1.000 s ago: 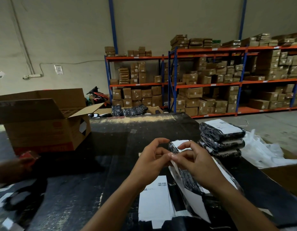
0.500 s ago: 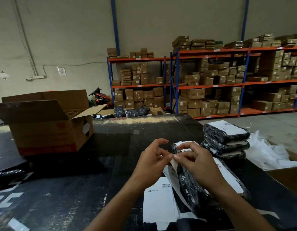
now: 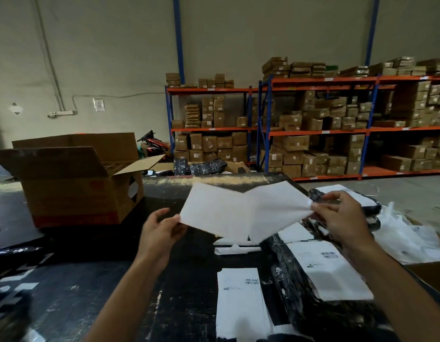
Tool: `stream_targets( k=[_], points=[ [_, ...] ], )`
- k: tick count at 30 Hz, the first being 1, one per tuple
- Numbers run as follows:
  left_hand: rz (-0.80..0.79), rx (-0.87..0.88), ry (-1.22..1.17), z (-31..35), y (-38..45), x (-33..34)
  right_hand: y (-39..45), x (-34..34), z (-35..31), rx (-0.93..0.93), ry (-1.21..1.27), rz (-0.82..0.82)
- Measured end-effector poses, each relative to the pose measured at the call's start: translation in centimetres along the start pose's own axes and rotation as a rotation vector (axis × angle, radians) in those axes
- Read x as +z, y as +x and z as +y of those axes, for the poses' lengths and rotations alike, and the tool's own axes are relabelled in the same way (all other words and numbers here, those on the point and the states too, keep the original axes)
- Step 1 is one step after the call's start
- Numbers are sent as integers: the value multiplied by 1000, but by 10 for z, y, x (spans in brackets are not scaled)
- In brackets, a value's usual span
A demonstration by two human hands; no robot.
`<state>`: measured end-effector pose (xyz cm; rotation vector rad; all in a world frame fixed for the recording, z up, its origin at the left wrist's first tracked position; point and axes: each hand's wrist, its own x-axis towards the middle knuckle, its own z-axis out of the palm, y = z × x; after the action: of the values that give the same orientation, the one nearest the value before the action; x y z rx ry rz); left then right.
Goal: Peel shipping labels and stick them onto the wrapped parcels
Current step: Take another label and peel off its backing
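Observation:
A white shipping label sheet is spread wide in the air above the black table, half peeled into two joined layers. My left hand pinches its left corner and my right hand pinches its right corner. Below my right hand lies a black wrapped parcel with a printed label on top. A stack of loose labels rests flat on the table between my forearms. Further right, behind my right hand, stands a pile of labelled black parcels.
An open cardboard box stands at the table's left rear. Crumpled white backing paper is heaped at the right, beside a brown carton edge. Shelving racks full of boxes line the back wall. Black bags lie beyond the table.
My hands have moved apart, pulling the label open from a small pinched corner into a wide spread sheet. The view has tilted slightly upward.

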<state>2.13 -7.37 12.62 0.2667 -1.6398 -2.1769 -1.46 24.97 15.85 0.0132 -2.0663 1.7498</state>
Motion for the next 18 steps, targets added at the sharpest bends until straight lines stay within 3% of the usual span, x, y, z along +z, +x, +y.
stream_targets(
  k=[4,6,11,15,18],
  points=[
    [166,-12,-59,-2,23,-31,34,0,2,-33,-131,108],
    [218,11,-30,-3,30,-39,50,11,-1,-119,-193,66],
    [235,84,117,2,43,-35,80,78,-1,-251,-303,-326],
    [211,133,255,7,49,-16,102,140,22,-297,-650,-750],
    [209,152,311,8,52,-4,109,176,51,-302,-852,-956]
  ],
)
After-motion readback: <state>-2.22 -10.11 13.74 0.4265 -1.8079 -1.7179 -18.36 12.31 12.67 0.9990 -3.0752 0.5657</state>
